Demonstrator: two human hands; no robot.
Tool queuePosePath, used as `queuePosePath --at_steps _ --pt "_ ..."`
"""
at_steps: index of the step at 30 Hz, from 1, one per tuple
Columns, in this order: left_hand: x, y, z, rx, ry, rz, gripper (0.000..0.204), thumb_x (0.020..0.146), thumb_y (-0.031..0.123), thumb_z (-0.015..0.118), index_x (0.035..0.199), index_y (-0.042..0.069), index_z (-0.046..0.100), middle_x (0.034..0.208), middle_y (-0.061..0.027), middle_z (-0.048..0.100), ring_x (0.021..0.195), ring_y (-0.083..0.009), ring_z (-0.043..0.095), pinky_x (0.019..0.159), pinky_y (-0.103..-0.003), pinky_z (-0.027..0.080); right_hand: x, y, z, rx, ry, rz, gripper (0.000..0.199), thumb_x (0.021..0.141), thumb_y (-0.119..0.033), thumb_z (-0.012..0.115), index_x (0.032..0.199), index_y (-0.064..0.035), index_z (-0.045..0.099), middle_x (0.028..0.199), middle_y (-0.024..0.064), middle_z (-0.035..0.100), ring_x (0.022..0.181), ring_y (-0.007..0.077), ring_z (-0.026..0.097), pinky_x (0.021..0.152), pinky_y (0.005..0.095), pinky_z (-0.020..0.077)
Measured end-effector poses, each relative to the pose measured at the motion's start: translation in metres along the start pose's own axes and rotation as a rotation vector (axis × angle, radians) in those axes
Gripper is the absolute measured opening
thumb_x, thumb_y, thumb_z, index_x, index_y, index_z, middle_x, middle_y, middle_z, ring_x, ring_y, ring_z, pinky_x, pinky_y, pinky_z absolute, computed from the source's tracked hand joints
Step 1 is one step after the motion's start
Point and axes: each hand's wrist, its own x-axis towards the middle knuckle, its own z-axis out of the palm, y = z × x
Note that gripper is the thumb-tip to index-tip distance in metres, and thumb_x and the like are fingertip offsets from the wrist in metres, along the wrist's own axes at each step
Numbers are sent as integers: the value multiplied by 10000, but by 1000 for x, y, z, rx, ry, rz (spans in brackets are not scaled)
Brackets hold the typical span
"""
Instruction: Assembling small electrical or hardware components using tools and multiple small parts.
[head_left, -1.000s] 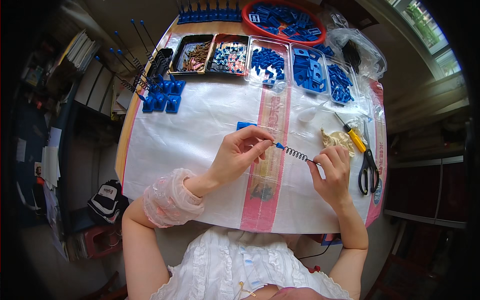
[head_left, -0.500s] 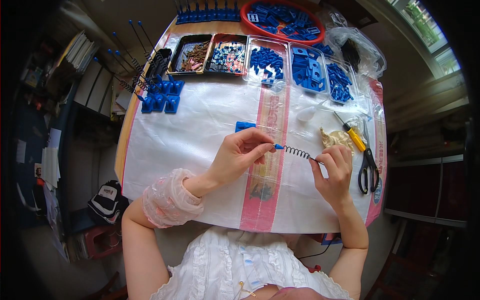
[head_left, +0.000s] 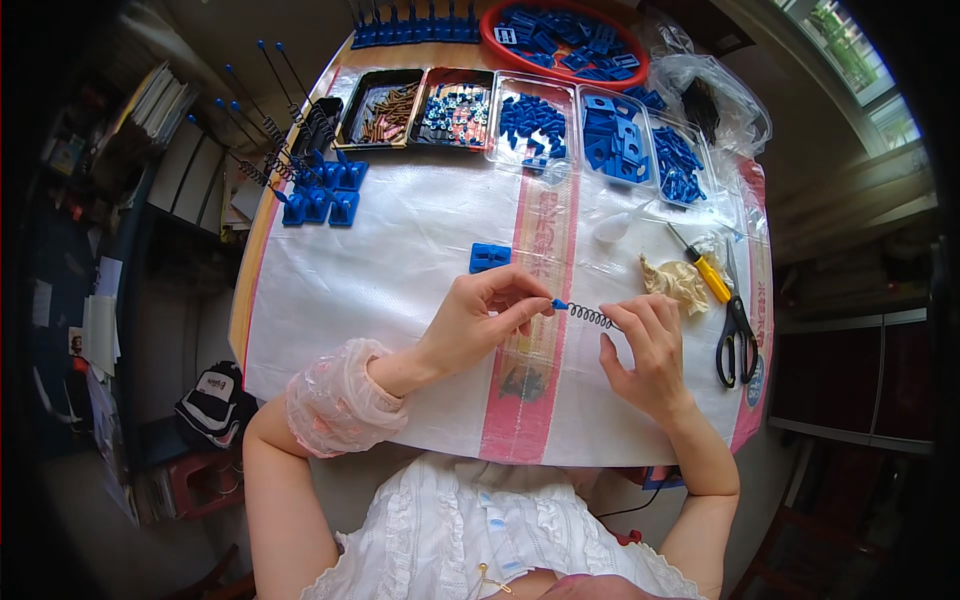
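Now your left hand [head_left: 478,322] pinches the blue plastic tip [head_left: 559,304] of the dark coiled metal spring [head_left: 591,317]; your right hand [head_left: 645,345] grips its other end; next, probably seat the tip squarely.

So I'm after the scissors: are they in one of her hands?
No, the scissors lie on the table beyond the right hand, which holds a spring.

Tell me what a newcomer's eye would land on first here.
At the table's centre, the left hand and right hand hold a small dark spring with a blue tip between them. Behind, along the far edge, trays of blue plastic parts stand out, with black scissors at right.
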Motion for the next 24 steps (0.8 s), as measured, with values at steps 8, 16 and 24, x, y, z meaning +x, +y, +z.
queuePosePath --at_steps 8,16,24 --pt "-3 -1 4 55 -110 6 104 1001 8 698 1097 -15 732 980 -75 787 796 -83 713 698 -223 574 1 -1 4 26 -9 -33 382 777 -110 851 1119 -43 694 970 62 652 915 270 602 862 429 450" --pt "-3 -6 5 96 -150 -15 111 999 10 704 1106 -12 727 983 -63 780 796 -73 706 688 -219 563 -1 0 6 30 -10 -78 264 794 -87 832 1024 -36 714 890 47 638 854 254 597 838 417 448" --pt "-4 5 6 98 -158 -113 129 1020 51 692 1132 -9 718 927 -44 754 783 -52 688 665 -214 541 -2 0 7 20 -2 -66 254 803 -82 826 1028 -35 718 882 51 634 855 258 597 825 414 455"
